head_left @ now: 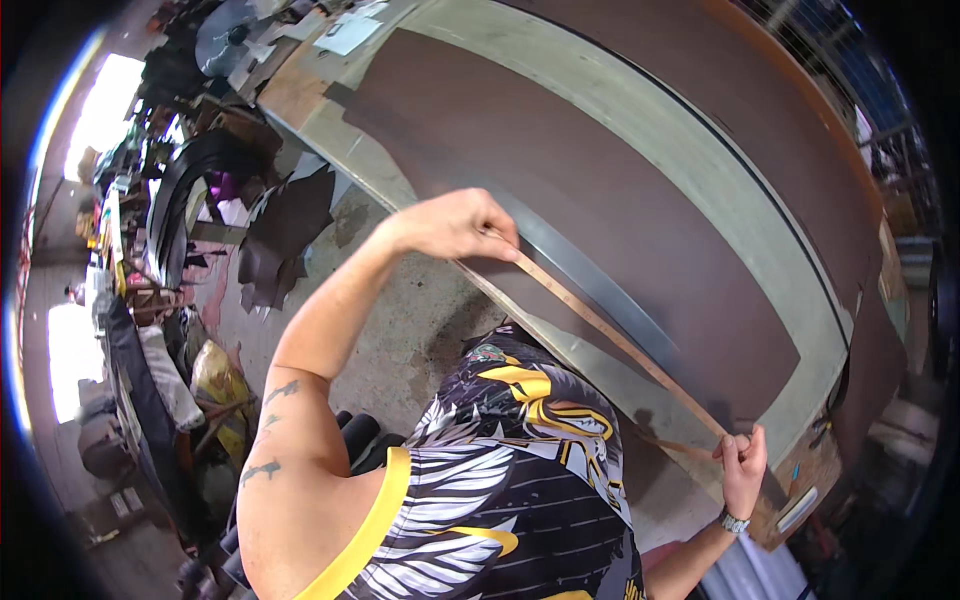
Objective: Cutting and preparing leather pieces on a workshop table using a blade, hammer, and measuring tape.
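A large dark brown sheet [590, 170], apparently leather, lies on the pale worktable [810, 340]. My left hand [460, 225], above its near edge, pinches a narrow tan strip with faint markings [590, 315]. The strip stretches diagonally to my right hand [740, 465], whose fingers are closed on it at the lower right; a tail of it trails leftward from there. A long grey metal straightedge [570, 270] rests on the sheet just beyond the strip, partly behind it.
Another brown sheet [760, 120] covers the table's far side. Small tools [795, 510] lie at the right corner. At left are dark offcuts [280, 235] over a concrete floor [380, 325], bundled rolls [145, 400] and clutter. Dark tubes [355, 430] stand behind my body.
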Demonstrator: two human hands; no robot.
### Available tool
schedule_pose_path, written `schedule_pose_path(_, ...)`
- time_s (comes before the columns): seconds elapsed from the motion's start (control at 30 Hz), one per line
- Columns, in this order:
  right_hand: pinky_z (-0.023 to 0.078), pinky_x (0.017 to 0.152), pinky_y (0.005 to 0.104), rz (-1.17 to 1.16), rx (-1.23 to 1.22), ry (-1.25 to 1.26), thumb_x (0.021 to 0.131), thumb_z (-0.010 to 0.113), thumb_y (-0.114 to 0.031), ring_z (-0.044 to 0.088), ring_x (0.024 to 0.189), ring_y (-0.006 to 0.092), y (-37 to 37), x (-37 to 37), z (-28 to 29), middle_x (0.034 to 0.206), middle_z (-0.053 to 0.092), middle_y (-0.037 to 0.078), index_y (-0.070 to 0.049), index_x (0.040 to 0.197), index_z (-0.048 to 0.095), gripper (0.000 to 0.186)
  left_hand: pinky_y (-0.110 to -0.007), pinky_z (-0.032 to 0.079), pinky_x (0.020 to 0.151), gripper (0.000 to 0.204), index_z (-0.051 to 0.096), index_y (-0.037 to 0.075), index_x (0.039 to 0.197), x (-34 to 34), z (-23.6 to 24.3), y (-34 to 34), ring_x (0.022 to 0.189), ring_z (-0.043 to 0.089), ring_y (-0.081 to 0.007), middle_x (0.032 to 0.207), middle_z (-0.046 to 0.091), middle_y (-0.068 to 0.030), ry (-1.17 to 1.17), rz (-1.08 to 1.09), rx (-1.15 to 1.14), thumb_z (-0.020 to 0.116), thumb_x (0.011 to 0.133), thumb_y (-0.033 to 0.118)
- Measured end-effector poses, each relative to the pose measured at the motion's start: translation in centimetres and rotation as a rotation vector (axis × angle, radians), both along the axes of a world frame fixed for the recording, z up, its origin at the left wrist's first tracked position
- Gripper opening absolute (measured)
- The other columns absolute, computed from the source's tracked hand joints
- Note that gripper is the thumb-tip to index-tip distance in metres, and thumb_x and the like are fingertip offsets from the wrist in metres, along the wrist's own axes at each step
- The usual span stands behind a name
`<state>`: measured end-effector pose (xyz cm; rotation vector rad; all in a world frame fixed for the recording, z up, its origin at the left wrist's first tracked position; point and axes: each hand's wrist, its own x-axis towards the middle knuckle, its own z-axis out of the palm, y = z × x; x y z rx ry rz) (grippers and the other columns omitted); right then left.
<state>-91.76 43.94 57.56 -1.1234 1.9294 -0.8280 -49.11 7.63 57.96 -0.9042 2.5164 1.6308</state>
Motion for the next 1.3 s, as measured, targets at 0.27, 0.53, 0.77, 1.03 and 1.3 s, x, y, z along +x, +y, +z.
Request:
schedule_pose_path(0.27,0.038,0.051,0.0211,0.086,0.120,-0.144,0.100,0.059,-0.009,0.048,0.056,0.0039,-9.0,1.3,-0.9,0.067,0.059,0.000,-0.004,0.105,0.043,0.017,-0.024,0.047,0.061,0.022,0.075,0.000,0.095,11.5,0.3,-8.6,0.064,0.057,-0.0069,0.070,0.066,-0.0006,-0.120,0.393,0.069,0.071,0.092,0.021)
schedule_pose_path(0.53,0.036,0.047,0.0196,0.089,0.189,-0.252,0.096,0.063,-0.009,0.047,0.053,0.0030,-14.0,3.3,-1.4,0.067,0.063,0.002,-0.004,0.102,0.049,0.016,-0.021,0.045,0.062,0.020,0.072,0.005,0.088,17.5,-4.9,-11.5,0.066,0.060,-0.0061,0.071,0.066,0.0010,0.219,0.821,0.222,0.073,0.091,0.024)
schedule_pose_path(0.77,0.039,0.050,0.0190,0.101,0.292,-0.245,0.093,0.065,-0.003,0.048,0.055,0.0030,-16.7,4.8,-3.1,0.069,0.060,-0.001,-0.005,0.100,0.050,0.017,-0.033,0.049,0.073,0.021,0.074,0.002,0.083,25.9,-15.4,-19.9,0.070,0.065,-0.0197,0.074,0.069,-0.0063,0.117,1.382,-0.237,0.074,0.087,0.023)
schedule_pose_path(1.03,0.044,0.057,0.0203,0.085,0.266,-0.194,0.094,0.066,-0.004,0.053,0.061,0.0055,-19.1,7.1,-6.6,0.074,0.065,0.004,-0.003,0.108,0.050,0.022,-0.046,0.035,0.106,0.024,0.074,0.010,0.084,23.3,-17.6,-24.2,0.119,0.052,-0.0309,0.119,0.065,-0.0083,-0.368,1.503,-0.793,0.080,0.079,0.033)
schedule_pose_path(1.3,0.041,0.055,0.0197,0.072,0.396,-0.238,0.092,0.069,-0.004,0.052,0.061,0.0043,-18.4,6.9,-7.2,0.074,0.064,0.002,0.002,0.114,0.043,0.035,-0.042,0.036,0.106,0.031,0.076,0.018,0.106,22.9,-17.9,-23.8,0.124,0.049,-0.0282,0.125,0.062,-0.0048,-0.382,1.483,-0.957,0.076,0.083,0.039)
